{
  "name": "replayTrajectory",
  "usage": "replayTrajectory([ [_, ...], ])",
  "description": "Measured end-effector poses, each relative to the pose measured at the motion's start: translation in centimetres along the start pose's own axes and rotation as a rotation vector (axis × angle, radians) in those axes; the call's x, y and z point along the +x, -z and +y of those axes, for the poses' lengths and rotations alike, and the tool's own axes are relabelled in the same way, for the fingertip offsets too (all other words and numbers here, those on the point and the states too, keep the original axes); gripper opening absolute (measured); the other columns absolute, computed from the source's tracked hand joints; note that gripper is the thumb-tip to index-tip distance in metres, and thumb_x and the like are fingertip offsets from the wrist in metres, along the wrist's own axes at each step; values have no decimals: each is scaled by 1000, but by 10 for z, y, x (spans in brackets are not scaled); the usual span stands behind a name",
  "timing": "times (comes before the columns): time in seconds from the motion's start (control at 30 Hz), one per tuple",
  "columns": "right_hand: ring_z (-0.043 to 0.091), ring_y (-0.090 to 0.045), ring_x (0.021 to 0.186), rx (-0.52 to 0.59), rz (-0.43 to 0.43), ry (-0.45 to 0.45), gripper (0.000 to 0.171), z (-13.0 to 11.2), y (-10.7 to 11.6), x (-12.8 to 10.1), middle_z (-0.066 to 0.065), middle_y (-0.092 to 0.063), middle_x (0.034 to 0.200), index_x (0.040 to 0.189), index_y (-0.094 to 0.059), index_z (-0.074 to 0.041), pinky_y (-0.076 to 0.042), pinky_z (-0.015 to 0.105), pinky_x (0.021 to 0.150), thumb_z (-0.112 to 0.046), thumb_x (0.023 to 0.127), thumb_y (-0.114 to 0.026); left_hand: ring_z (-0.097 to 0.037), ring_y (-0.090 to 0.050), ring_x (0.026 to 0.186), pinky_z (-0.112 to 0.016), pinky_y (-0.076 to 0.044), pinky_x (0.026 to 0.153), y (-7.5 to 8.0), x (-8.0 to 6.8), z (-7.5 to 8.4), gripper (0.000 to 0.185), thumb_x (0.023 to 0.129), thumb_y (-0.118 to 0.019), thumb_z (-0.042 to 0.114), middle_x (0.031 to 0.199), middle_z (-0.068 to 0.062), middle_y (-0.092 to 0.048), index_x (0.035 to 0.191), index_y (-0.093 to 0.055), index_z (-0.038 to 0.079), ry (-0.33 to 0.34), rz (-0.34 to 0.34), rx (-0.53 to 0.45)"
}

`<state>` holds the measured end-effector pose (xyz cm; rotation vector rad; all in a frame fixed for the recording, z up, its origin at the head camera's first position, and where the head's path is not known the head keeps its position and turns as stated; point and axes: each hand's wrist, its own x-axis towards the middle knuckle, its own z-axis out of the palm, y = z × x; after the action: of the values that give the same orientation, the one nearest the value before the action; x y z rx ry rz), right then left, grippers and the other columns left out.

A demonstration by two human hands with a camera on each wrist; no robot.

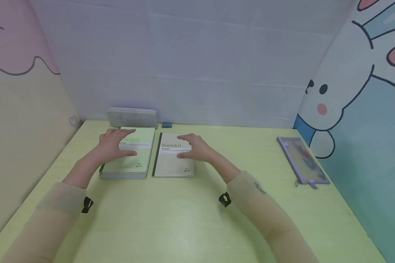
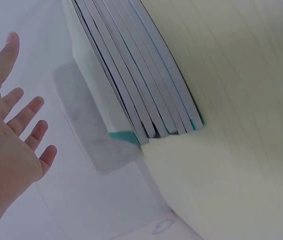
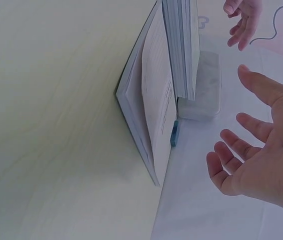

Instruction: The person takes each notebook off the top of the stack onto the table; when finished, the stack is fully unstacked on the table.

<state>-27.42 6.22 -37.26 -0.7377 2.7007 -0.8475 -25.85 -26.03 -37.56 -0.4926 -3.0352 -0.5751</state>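
Both forearms reach in over the yellow-green desk (image 1: 184,219) with hands released, fingers spread – the left hand (image 1: 113,144) hovers over the stack of green notebooks (image 1: 131,164), seemingly to steady it, and the right hand (image 1: 194,148) over the single Gambit notebook (image 1: 171,164) just beside – behind them a grey case (image 1: 131,116) lies against the wall

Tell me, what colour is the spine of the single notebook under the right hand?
Dark green, nearly black, on the single notebook; head view.
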Motion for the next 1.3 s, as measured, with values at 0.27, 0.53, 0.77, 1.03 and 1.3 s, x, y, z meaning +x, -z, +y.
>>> replayTrajectory([
  [0.27,28,-29,138,-15,28,27,74,-21,-9,12,9,-36,148,146,-37,-17,-28,45,110,-37,83,-72,-51,-18,130,-71,-14,92,8,-16,-30,94,76,-72,53,146,-24,-33,149,-28,13,29,13,-39],
  [0.53,27,-27,140,-2,19,33,80,-36,-31,26,6,-33,151,149,-30,-18,-27,43,111,-42,83,-70,-51,-16,131,-71,-13,92,3,-22,-59,100,74,-74,54,149,-24,-28,151,-23,14,92,-7,-60],
  [0.77,26,-23,141,14,8,18,86,-42,-59,36,7,-28,153,151,-24,-16,-24,43,113,-44,84,-69,-54,-17,128,-71,-15,91,-6,-25,-75,106,72,-72,60,148,-27,-26,151,-21,11,138,-41,-87],
  [1.03,24,-21,143,46,-1,24,90,-45,-88,43,6,-25,155,151,-18,-11,-20,39,115,-46,84,-67,-58,-15,127,-74,-21,89,-13,-29,-87,108,75,-70,58,149,-32,-19,152,-10,12,189,-138,-145],
  [1.3,23,-21,143,51,-32,9,89,-48,-103,47,8,-25,155,151,-18,-10,-21,34,114,-48,86,-64,-60,-12,129,-75,-20,93,-19,-29,-96,105,78,-70,55,148,-35,-16,152,-11,10,208,-192,-199],
])
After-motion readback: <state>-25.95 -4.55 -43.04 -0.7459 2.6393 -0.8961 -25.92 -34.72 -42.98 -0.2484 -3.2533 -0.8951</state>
